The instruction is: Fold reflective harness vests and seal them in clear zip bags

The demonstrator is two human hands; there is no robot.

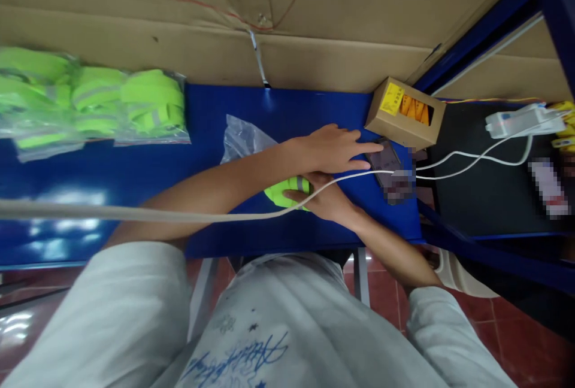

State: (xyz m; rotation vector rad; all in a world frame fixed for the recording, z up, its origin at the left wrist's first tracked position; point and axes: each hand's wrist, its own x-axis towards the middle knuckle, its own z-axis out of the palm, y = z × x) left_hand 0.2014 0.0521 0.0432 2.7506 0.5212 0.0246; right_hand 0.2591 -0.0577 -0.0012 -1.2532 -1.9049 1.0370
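Observation:
My left arm reaches across to the right, over my other hand. My left hand [335, 147] is open with its fingers spread, the fingertips at the near edge of a dark phone [390, 154]; whether they touch it I cannot tell. Beneath that forearm, my right hand [330, 196] grips a folded bundle of neon-green reflective strap [279, 192] with a grey stripe. Part of the bundle is hidden by the arm and hand. A clear plastic bag [245, 139] lies behind the left forearm, partly covered by it.
Several bagged neon-green bundles [153, 100] lie at the left on the blue table [215, 178]. A cardboard box [404, 112] with orange contents stands behind the phone. A white cable [251, 217] crosses in front of my arms. At right, a power strip [516, 120] rests on a black surface.

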